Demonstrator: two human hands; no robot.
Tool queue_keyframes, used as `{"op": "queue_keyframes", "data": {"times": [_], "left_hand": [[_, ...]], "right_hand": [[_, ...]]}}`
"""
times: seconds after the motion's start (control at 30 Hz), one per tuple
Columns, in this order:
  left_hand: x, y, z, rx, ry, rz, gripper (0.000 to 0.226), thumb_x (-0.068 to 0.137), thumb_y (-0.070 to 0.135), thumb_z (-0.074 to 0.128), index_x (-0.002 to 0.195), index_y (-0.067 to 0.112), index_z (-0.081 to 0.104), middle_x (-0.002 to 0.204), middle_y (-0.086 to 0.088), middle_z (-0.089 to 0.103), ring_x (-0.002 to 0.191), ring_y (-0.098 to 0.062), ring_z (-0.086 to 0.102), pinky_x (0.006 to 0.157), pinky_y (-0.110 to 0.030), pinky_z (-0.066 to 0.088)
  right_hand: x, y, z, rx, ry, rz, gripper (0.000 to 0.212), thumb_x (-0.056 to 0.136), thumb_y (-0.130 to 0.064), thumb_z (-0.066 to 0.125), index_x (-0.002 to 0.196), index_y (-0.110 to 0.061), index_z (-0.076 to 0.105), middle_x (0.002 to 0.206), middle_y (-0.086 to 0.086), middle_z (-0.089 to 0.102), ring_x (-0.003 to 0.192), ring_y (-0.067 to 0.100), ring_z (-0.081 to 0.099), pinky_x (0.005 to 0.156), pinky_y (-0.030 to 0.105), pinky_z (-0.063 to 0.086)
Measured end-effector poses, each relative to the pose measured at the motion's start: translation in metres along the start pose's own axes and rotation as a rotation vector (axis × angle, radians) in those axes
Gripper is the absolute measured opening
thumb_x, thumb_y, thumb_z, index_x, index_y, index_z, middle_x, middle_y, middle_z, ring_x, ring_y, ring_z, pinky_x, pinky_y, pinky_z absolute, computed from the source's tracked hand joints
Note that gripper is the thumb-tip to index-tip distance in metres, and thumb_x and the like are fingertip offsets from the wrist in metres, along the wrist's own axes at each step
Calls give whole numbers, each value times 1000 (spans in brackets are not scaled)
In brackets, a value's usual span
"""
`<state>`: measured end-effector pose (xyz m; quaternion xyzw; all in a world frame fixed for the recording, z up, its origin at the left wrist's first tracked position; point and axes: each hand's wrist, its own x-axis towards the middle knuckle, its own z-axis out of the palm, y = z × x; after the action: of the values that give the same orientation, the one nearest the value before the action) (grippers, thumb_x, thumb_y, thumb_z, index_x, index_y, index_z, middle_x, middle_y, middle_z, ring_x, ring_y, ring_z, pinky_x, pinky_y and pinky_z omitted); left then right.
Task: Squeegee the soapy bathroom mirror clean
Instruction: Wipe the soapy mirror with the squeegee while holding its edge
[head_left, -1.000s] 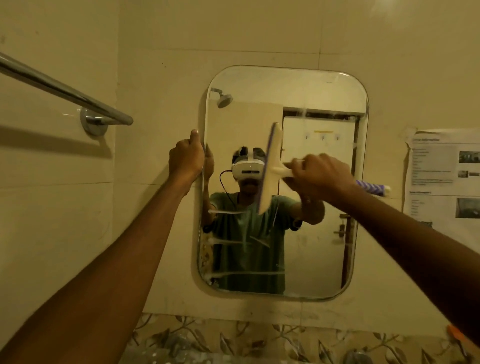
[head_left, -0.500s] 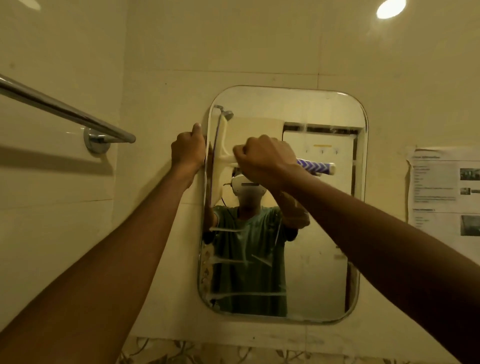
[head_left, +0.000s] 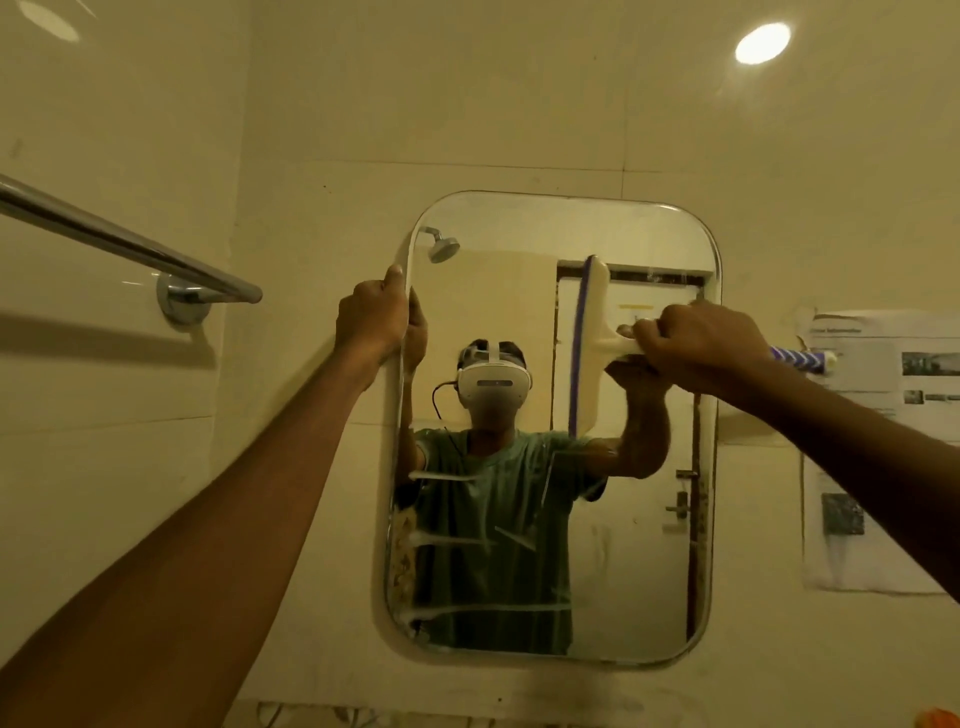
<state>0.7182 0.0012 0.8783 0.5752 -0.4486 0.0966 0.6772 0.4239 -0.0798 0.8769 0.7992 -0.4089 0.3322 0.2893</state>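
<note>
A rounded rectangular mirror (head_left: 498, 249) hangs on the tiled wall, with thin soap streaks across its lower half. My left hand (head_left: 371, 317) grips the mirror's left edge near the top. My right hand (head_left: 696, 345) is closed around the handle of a white squeegee (head_left: 589, 343). Its blade stands vertical against the glass in the upper right part. The blue-and-white striped handle end (head_left: 802, 357) sticks out to the right of my fist.
A chrome towel bar (head_left: 124, 241) juts from the left wall toward the mirror. A printed paper sheet (head_left: 878, 447) is stuck to the wall right of the mirror. A ceiling light (head_left: 762, 42) glows at the top right.
My right hand has drawn the squeegee from the mirror's left edge across to the upper right. My left hand stayed on the left edge. The view has tilted up slightly.
</note>
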Motion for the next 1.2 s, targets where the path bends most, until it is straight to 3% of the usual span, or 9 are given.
{"op": "queue_keyframes", "data": {"times": [0.13,0.3,0.4,0.53,0.63,0.73,0.87,1.0,1.2], "left_hand": [[6,14,-3,-74,33,-5,44,99,42,35,72,16,57,82,-7,63,83,-26,63,85,-43,55],[10,10,-1,-214,41,-81,48,98,44,33,79,12,65,89,-14,70,84,-31,67,85,-48,55],[11,9,3,-207,63,-73,47,100,40,33,77,11,62,93,-15,69,87,-32,66,85,-45,55],[16,6,9,-139,101,-11,48,103,36,30,100,3,65,90,-9,61,80,-20,56,69,-31,47],[18,0,12,-99,126,34,47,104,35,28,95,6,64,84,-5,58,71,-14,53,64,-26,41],[19,-2,15,-33,157,85,47,104,34,27,89,7,62,76,-3,55,68,-14,51,55,-21,35],[20,-5,21,40,242,145,53,105,33,27,95,-1,66,82,-8,57,77,-18,52,69,-28,40],[24,-6,24,91,284,150,51,105,30,29,87,-1,65,75,-9,57,64,-14,50,56,-22,34],[27,-8,25,92,320,162,49,104,25,30,78,0,63,70,-9,54,68,-19,51,64,-28,34]], "right_hand": [[39,-60,-15,85,77,-140,47,102,-38,33,59,-21,39,56,0,40,51,15,39,56,27,38],[91,-126,-23,104,172,-221,37,101,-35,36,71,-17,47,62,-1,45,58,17,45,59,29,41],[99,-109,-25,112,111,-185,38,102,-37,33,73,-17,47,65,0,46,60,16,45,58,28,39],[77,-45,-30,121,55,-47,32,102,-35,36,79,-14,46,77,9,53,67,21,50,61,35,45],[52,0,-32,125,74,136,35,102,-28,38,70,-15,42,77,10,52,72,27,50,63,35,42],[43,26,-33,222,87,275,39,99,-34,36,68,-12,46,70,14,52,58,24,47,55,30,35],[46,2,-39,201,155,177,42,100,-31,38,62,-14,41,62,7,45,55,18,39,55,28,33],[75,-53,-37,209,130,24,37,100,-34,39,66,-19,41,66,2,45,58,15,42,55,29,34],[79,-43,-34,232,124,75,35,100,-34,37,72,-14,43,74,7,48,72,27,50,61,37,41]]}}
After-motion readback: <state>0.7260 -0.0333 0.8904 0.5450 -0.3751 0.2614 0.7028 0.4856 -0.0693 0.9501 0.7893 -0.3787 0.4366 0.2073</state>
